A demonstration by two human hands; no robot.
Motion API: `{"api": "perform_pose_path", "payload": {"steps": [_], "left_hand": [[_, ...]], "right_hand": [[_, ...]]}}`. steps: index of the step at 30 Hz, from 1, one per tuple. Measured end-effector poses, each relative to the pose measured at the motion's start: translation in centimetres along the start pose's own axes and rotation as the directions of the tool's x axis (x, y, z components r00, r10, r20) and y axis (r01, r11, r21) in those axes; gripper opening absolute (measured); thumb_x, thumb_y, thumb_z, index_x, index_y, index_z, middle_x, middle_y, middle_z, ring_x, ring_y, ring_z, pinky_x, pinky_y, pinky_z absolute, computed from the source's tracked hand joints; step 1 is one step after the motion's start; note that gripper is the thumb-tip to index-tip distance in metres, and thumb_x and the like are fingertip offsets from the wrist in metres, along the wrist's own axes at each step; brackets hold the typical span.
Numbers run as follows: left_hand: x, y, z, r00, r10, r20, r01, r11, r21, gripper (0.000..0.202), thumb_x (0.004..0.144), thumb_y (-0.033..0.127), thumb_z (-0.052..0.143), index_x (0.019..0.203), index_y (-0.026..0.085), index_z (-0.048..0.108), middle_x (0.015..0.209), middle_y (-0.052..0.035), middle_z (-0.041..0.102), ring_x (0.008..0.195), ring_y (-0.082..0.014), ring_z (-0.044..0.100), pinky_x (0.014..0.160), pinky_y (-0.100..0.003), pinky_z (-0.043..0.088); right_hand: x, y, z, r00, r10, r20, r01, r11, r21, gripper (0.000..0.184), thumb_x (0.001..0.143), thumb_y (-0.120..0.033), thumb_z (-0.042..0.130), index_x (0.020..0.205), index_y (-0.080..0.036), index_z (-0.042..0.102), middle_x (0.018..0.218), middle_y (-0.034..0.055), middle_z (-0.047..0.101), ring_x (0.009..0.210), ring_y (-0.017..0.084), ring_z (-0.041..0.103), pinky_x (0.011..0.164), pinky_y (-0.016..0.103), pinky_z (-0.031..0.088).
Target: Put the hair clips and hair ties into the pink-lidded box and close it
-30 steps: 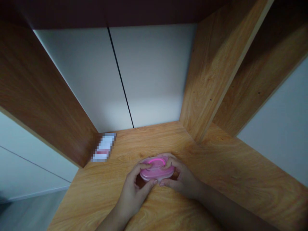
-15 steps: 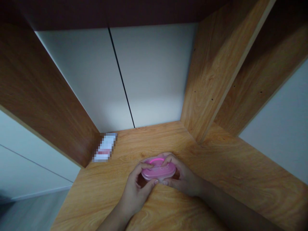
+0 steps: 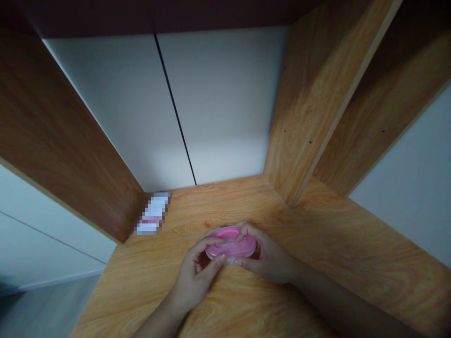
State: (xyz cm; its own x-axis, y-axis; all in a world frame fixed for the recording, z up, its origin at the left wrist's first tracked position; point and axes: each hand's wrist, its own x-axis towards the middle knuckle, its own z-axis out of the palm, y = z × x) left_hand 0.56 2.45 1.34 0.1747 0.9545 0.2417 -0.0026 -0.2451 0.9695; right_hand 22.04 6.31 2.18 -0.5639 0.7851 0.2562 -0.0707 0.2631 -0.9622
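Head camera: a pink oval case (image 3: 230, 249) sits between the two hands near the lower middle of the tabletop (image 3: 214, 206), the left hand (image 3: 197, 272) and right hand (image 3: 269, 258) both gripping it from either side. Fingers cover its ends and part of its top, so the contents are hard to make out beyond a brighter pink curve; whether its underside touches the wood cannot be told. Both forearms are cut off by the bottom of the frame. A pixelated flat item (image 3: 153, 213), its print unreadable, lies well apart, beside the left wooden panel (image 3: 70, 141). Wood grain stretches from the case back to the white panel (image 3: 225, 108) and rightward past the upright divider (image 3: 310, 108); the tabletop's left edge drops toward the grey floor (image 3: 52, 305).
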Motion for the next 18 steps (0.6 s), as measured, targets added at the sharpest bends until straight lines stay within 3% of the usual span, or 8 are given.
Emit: {"api": "perform_pose_path", "payload": {"steps": [5,9,12,18], "left_hand": [[-0.1,-1.1,-0.7,0.999,0.037,-0.003,-0.036,0.994,0.1,0.04,0.087,0.034,0.072,0.126,0.025,0.068,0.144,-0.0122,0.058,0.138,-0.0301,0.049,0.12,-0.05,0.031],[-0.3,-1.3,-1.1,0.999,-0.031,0.029,0.029,0.997,0.074,0.066,0.09,0.033,0.068,0.151,0.03,0.041,0.158,-0.0099,0.042,0.146,-0.027,0.039,0.124,-0.049,0.024],[-0.4,-0.9,-1.2,0.995,-0.081,0.058,0.08,0.997,0.017,0.08,0.091,0.035,0.067,0.158,0.026,0.023,0.16,-0.0131,0.037,0.146,-0.0277,0.039,0.124,-0.051,0.022],[-0.4,-1.0,-1.0,0.997,-0.072,0.04,0.07,0.995,0.07,0.074,0.09,0.035,0.068,0.153,0.019,0.033,0.156,-0.0174,0.041,0.144,-0.0297,0.042,0.124,-0.053,0.023]], "right_hand": [[-0.1,0.5,-1.2,0.997,-0.076,0.033,0.076,0.997,-0.024,0.035,0.083,-0.041,0.076,0.108,-0.023,0.059,0.134,0.0103,0.058,0.129,0.027,0.053,0.108,0.045,0.042],[-0.2,0.9,-1.9,0.994,-0.096,0.048,0.098,0.994,-0.052,0.043,0.089,-0.044,0.07,0.126,-0.024,0.061,0.145,0.0125,0.052,0.14,0.027,0.042,0.117,0.048,0.031],[-0.2,1.0,-1.9,0.994,-0.106,0.026,0.107,0.994,-0.015,0.052,0.086,-0.042,0.073,0.134,-0.026,0.059,0.145,0.0127,0.053,0.135,0.026,0.049,0.114,0.047,0.037],[0.0,0.1,-1.7,0.984,-0.173,0.044,0.178,0.973,-0.147,0.036,0.086,-0.036,0.073,0.121,-0.028,0.069,0.135,0.0095,0.06,0.127,0.025,0.056,0.108,0.045,0.044]]}}
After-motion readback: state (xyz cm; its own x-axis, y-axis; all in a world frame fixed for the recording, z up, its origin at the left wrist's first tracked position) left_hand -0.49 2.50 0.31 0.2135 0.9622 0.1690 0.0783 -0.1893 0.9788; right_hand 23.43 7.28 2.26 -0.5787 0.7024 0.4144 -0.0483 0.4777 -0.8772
